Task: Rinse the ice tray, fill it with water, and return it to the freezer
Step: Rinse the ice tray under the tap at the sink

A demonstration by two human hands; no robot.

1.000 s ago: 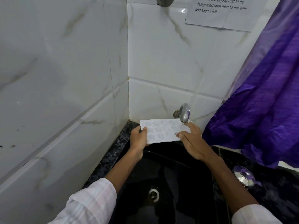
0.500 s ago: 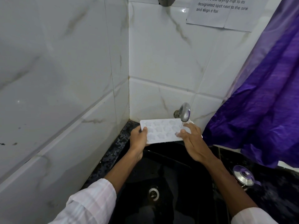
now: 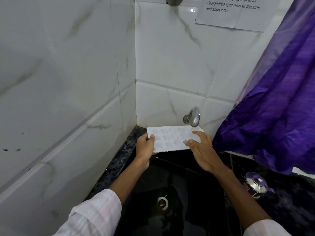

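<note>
One white plastic ice tray (image 3: 170, 139) with star-shaped cells sits level, its right end directly under the chrome wall tap (image 3: 193, 117). Your left hand (image 3: 144, 147) has its grip on the tray's end farthest from the tap, thumb on top and fingers beneath. Your right hand (image 3: 202, 149) is just below the tap at the tray's near corner, grip wide and fingers straight; whether it touches the tray cannot be told. Beneath the tap lies the glossy black sink (image 3: 196, 193) with its round metal drain (image 3: 162, 202). Left of the tap runs the dark speckled stone table (image 3: 119, 160). Right of the tap hangs a purple cloth (image 3: 281, 99), and right of the tap, nearer you, stands a small steel lidded pot (image 3: 255, 183).
</note>
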